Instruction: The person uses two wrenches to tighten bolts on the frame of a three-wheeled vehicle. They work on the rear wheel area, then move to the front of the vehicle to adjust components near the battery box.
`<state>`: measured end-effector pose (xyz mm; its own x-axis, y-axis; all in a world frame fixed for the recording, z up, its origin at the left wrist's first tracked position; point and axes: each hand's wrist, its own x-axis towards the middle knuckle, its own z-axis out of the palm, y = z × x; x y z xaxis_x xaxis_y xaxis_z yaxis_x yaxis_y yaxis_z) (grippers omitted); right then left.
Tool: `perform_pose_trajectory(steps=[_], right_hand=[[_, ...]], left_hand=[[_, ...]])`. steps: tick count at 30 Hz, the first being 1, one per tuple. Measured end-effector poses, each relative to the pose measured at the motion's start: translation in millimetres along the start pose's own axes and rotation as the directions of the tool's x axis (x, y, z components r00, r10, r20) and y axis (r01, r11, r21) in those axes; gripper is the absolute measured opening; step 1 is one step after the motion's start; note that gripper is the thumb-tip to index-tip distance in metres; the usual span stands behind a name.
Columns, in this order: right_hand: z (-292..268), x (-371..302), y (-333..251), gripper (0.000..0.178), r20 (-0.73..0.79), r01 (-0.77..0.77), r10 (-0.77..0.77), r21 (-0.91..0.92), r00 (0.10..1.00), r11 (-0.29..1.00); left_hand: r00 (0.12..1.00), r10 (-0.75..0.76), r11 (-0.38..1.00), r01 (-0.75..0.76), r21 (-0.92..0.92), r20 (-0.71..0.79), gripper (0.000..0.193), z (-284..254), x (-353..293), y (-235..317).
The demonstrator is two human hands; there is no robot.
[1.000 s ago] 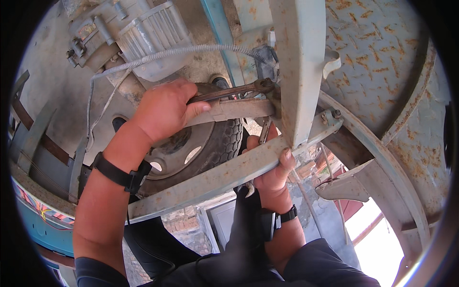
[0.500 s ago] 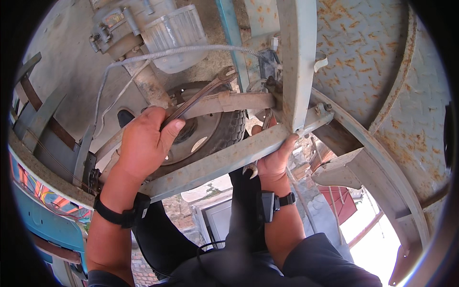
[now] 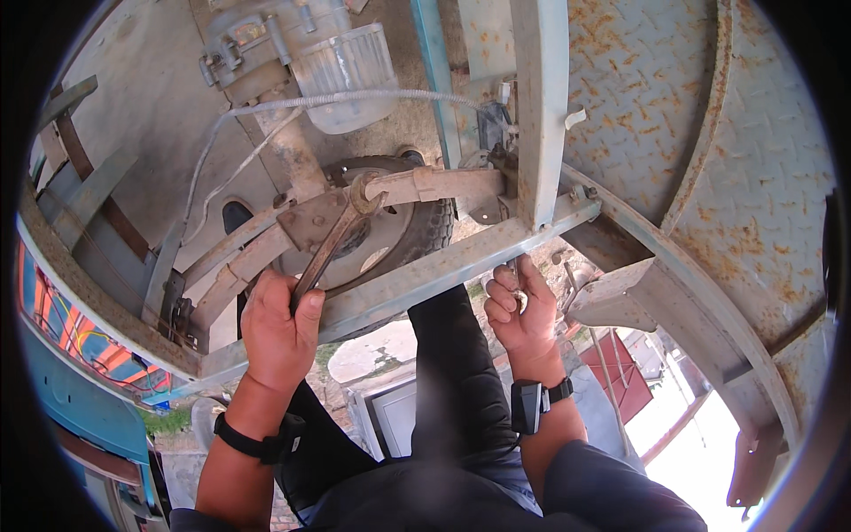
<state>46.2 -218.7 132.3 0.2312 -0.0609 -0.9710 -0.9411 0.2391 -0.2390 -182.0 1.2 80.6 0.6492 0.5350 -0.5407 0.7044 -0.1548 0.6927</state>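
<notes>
My left hand (image 3: 279,324) is closed round the lower end of a long, worn open-end wrench (image 3: 330,246). The wrench slants up and right, its jaw over the rusty leaf spring (image 3: 456,184). My right hand (image 3: 523,312) sits just below the pale blue-grey frame rail (image 3: 425,282), fingers curled round a smaller wrench (image 3: 521,301). Only a jaw-like metal end of that one shows between the fingers; the rest is hidden by hand and rail. A bolt (image 3: 581,191) stands at the rail's right end, by the upright post (image 3: 541,115).
A tyred wheel (image 3: 436,226) lies behind the leaf spring. A ribbed grey housing (image 3: 346,75) and a corrugated cable (image 3: 355,96) are beyond it. Rusty tread plate (image 3: 638,106) fills the right side, with a curved frame beam (image 3: 700,293) below. Coloured wires (image 3: 97,355) hang at left.
My left hand came lower and slightly right, and its wrench now stands steeper, its jaw further left. My right hand pulled out from behind the rail with the smaller wrench. The view shifted slightly.
</notes>
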Motion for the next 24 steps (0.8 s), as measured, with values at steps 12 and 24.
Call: perform_pose_trajectory(steps=[12,24], right_hand=[[-5.6,16.6,35.1,0.018,0.093,0.211,-0.19,-0.383,0.977,0.899],[-8.1,56.2,89.8,0.007,0.049,0.382,-0.405,-0.453,0.913,0.806]], left_hand=[[0.999,0.03,0.999,-0.029,0.019,-0.036,0.034,5.3,-0.6,-1.5],[0.998,0.04,0.998,-0.037,0.058,-0.051,0.033,4.3,-1.6,0.1]])
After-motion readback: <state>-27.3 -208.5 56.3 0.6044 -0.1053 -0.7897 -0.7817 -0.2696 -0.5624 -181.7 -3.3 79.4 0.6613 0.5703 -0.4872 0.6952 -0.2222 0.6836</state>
